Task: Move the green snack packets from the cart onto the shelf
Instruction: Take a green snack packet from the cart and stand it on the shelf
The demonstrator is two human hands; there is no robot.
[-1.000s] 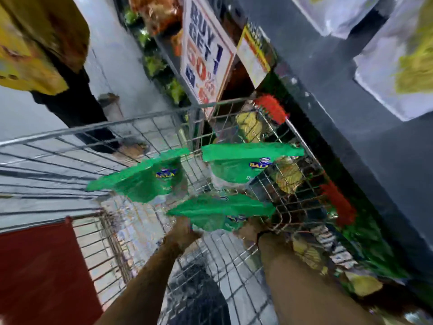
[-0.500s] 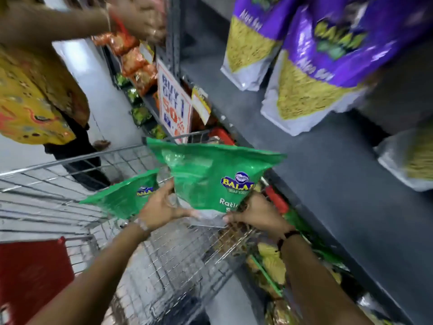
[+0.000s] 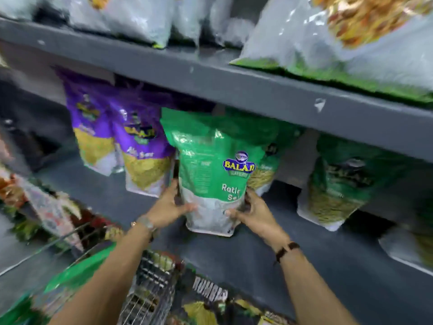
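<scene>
Both hands clamp one green snack packet (image 3: 210, 170) by its lower edges: left hand (image 3: 169, 206) on the left side, right hand (image 3: 253, 213) on the right. Packet upright, base on the grey shelf (image 3: 304, 254), just beside purple packets (image 3: 140, 148). Green top, clear bottom.

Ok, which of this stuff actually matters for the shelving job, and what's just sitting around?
Part of the job:
green packet held upright by left hand and right hand
grey shelf
green packets on the shelf
green packet in the cart
cart

Just there:
purple packets
pale bags on the upper shelf
</scene>
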